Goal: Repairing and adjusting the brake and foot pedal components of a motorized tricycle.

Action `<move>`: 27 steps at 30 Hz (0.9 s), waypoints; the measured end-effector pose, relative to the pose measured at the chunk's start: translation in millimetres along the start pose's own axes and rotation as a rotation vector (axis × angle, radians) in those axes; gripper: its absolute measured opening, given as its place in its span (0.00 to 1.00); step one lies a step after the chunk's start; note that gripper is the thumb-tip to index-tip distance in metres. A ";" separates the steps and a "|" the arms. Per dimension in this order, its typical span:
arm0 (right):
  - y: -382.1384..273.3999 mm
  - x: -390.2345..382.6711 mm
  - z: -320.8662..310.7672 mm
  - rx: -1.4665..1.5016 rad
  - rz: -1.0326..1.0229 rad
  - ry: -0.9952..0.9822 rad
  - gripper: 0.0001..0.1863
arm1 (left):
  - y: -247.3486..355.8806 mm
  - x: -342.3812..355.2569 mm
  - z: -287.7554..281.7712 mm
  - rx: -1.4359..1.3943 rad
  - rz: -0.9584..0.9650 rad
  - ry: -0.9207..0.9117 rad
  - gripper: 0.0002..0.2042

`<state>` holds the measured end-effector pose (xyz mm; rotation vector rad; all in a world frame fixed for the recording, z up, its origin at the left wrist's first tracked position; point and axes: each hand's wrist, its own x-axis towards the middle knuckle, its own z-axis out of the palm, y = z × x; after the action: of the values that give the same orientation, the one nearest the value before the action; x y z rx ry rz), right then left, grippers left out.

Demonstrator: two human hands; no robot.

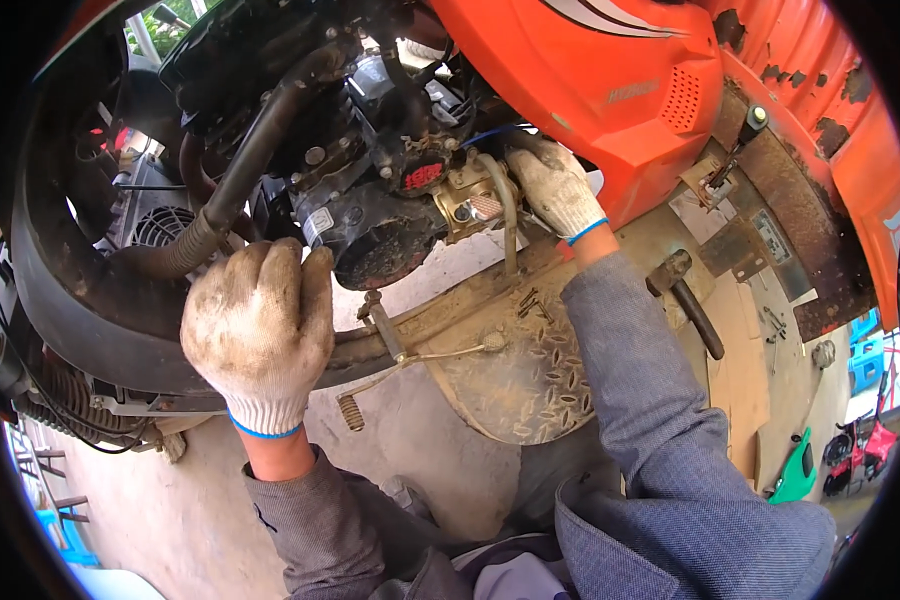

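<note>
My left hand (258,335), in a soiled white knit glove, is curled into a fist in front of the curved black frame tube (80,320). Whatever its fingers may hold is hidden from me. My right hand (558,190), gloved the same way, reaches in beside the engine, next to a brass-coloured metal part (465,203) and a pale hose (501,195). Its fingertips are lost behind the engine parts. Between both hands sits the engine's dark round cover (382,250). A ribbed black pipe (245,165) slants down toward my left hand.
Orange-red bodywork (590,90) hangs over my right hand. Small bolts (533,302) lie on the diamond-plate footboard (500,390), with a hammer (695,310) to its right. A pedal (351,412) juts out below the frame. A lever (745,135) rises at the right.
</note>
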<state>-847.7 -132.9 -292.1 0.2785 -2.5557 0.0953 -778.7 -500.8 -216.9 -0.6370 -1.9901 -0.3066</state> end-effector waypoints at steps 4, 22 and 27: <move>-13.8 4.0 -12.5 0.009 -0.029 0.023 0.15 | 0.4 0.5 -1.3 0.013 -0.009 -0.020 0.08; -33.1 24.7 1.9 0.922 0.582 0.155 0.14 | 5.4 2.0 -5.7 0.014 -0.017 -0.093 0.08; -26.7 16.4 -8.5 0.650 0.335 -0.015 0.16 | 4.3 1.0 -5.6 0.010 -0.015 -0.087 0.07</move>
<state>-850.9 -160.8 -275.9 0.0840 -2.4892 1.0569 -772.5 -499.6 -213.5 -0.6388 -2.0796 -0.2817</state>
